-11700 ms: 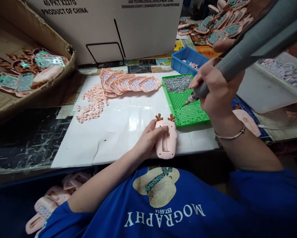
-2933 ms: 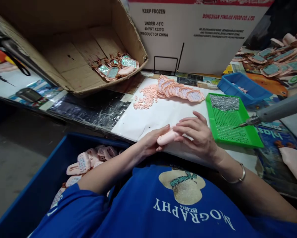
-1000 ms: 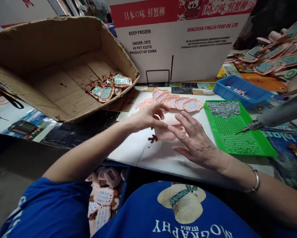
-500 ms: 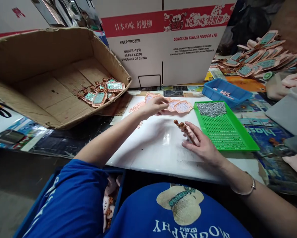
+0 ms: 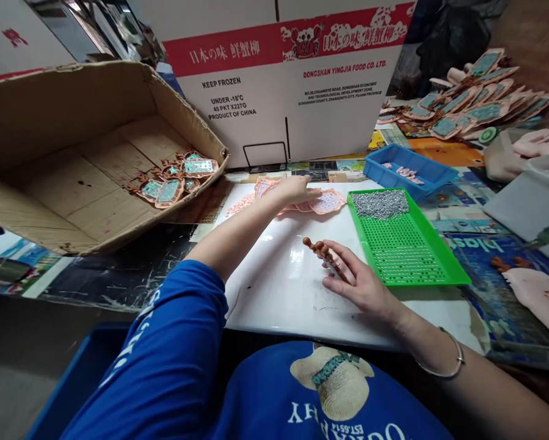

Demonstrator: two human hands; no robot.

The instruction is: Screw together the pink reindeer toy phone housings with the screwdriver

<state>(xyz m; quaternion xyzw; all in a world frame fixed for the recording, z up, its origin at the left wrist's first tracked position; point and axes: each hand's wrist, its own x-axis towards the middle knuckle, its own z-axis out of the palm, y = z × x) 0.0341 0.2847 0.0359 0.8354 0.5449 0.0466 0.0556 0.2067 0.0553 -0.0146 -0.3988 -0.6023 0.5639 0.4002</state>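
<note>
Reaching across the white board [image 5: 274,269], my left hand [image 5: 298,188] lies over pink scalloped-edged plates with pale dotted faces [image 5: 328,201]. Its fingers look stretched out, and part of the plates is hidden beneath it. Between thumb and fingers my right hand [image 5: 361,282] grips a thin pink piece with brown knobbed antlers [image 5: 319,247], tilted above the board's middle. Small pink parts [image 5: 241,205] lie loose at the board's far left. To the right of my right hand sits a green perforated tray [image 5: 439,263] with many small silver screws [image 5: 380,204].
A cardboard box [image 5: 31,208] at left holds several assembled antlered pieces [image 5: 168,190]. Behind the board stands a white printed carton [image 5: 274,98]. A blue basket [image 5: 416,190] of small pink parts, a pile of finished pieces [image 5: 476,110] and a pink shell [image 5: 537,296] are at right.
My left hand has moved slightly right over the pink plates and seems flatter. My right hand still holds the antlered piece. The view has shifted, with most things lying farther left.
</note>
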